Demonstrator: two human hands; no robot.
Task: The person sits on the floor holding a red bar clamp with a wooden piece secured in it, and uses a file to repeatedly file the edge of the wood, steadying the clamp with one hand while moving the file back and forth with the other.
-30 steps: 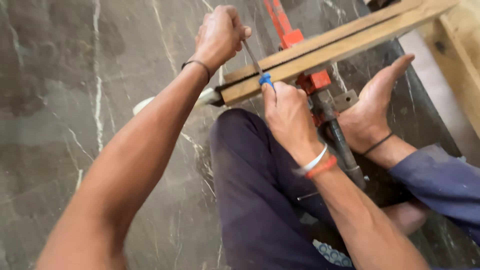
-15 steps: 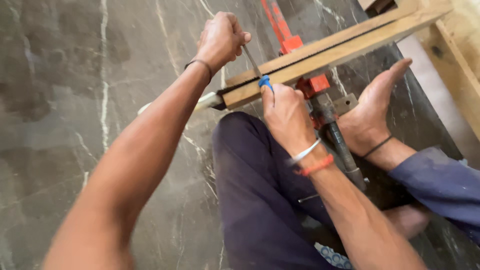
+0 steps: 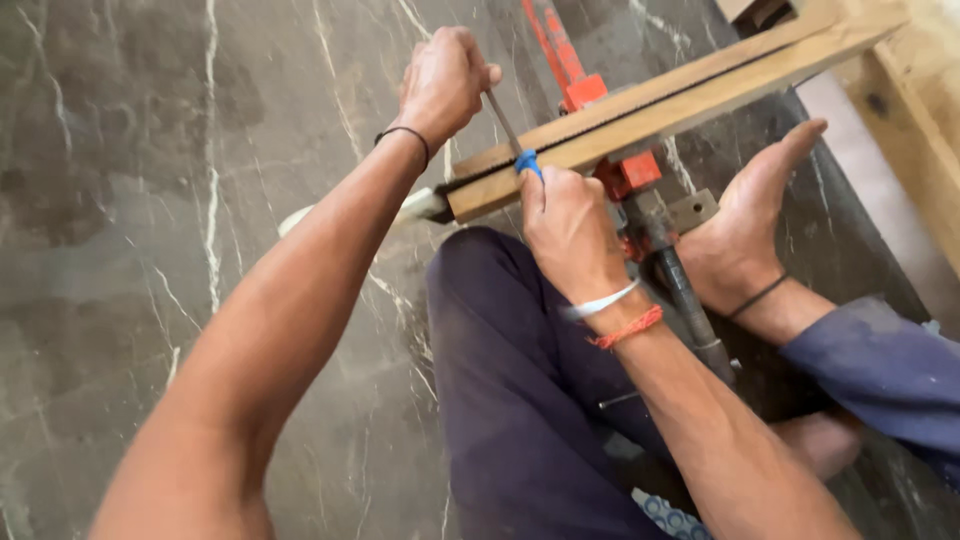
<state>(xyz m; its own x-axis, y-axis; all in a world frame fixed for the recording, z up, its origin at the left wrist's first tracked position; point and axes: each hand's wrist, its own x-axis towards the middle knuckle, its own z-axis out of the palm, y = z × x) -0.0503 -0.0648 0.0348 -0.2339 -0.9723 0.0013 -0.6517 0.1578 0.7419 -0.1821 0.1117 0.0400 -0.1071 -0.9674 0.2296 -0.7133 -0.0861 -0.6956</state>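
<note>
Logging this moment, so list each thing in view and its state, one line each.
Left hand: closed in a grip on the far end of the thin metal tool.
Right hand: closed in a grip on the tool's blue end.
Tool: held at both ends, lying across the wood's edge.
Wood strips: clamped together, tilted above the floor.
Red clamp: tight around the wood.
Foot: bare, resting beside the clamp.

Single view, head-mounted. Looks steeply down and forward over the wearer's own forearms and lap onto a dark marble floor (image 3: pixel 150 200). Close range: left hand (image 3: pixel 440 85) and right hand (image 3: pixel 570 225) sit in upper centre, wooden strips (image 3: pixel 680 100) crossing diagonally toward top right. Arms fill the lower frame. No second view, so no shared area to record
</note>
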